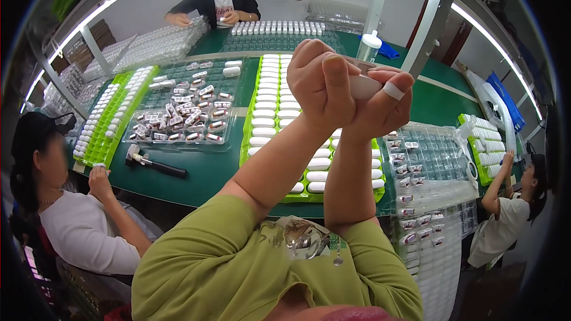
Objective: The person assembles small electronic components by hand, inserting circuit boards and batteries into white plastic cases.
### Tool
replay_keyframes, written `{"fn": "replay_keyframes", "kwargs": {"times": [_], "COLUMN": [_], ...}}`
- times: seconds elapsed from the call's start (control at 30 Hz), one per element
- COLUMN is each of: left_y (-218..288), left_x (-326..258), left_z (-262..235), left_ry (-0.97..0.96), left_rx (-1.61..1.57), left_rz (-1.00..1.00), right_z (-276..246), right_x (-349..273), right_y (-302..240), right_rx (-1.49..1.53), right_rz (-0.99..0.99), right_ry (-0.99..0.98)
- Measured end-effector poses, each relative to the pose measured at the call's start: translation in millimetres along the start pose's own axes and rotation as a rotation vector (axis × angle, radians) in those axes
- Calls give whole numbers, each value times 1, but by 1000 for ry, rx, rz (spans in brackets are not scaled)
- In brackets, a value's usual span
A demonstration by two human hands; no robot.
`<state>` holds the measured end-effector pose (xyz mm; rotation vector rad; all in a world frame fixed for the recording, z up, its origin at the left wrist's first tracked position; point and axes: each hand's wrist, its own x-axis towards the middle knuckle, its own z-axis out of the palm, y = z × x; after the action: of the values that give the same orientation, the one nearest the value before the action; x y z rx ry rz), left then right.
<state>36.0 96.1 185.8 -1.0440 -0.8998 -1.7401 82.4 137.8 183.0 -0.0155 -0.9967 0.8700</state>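
Both hands, left hand (321, 86) and right hand (380, 101), clenched together on small white oblong plastic casing (364, 86), raised above bright green plastic tray (248, 134) on dark green bench (196, 172); bare strip along near edge.

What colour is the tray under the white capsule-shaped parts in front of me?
Bright green tray, seen in the head view.

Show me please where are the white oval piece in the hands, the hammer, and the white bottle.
white oval piece (364, 86), head view, on its bare middle between both hands.
hammer (156, 165), head view, on its black handle.
white bottle (369, 47), head view, on its body below the cap.
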Motion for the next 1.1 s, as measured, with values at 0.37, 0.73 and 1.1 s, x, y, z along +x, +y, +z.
{"fn": "replay_keyframes", "kwargs": {"times": [0.37, 0.73, 1.1], "left_y": [5, 8, -7], "left_x": [-8, -61, -94], "left_z": [-12, -73, -125], "left_ry": [124, -294, -521], "left_rx": [-66, -491, -280], "left_rz": [-229, -1088, -1035], "right_z": [-3, -53, -105], "right_x": [-6, -36, -53], "right_y": [10, 47, 33], "right_rx": [-34, -133, -157], "right_rz": [-177, -309, 219], "right_ry": [-237, -540, -1004]}}
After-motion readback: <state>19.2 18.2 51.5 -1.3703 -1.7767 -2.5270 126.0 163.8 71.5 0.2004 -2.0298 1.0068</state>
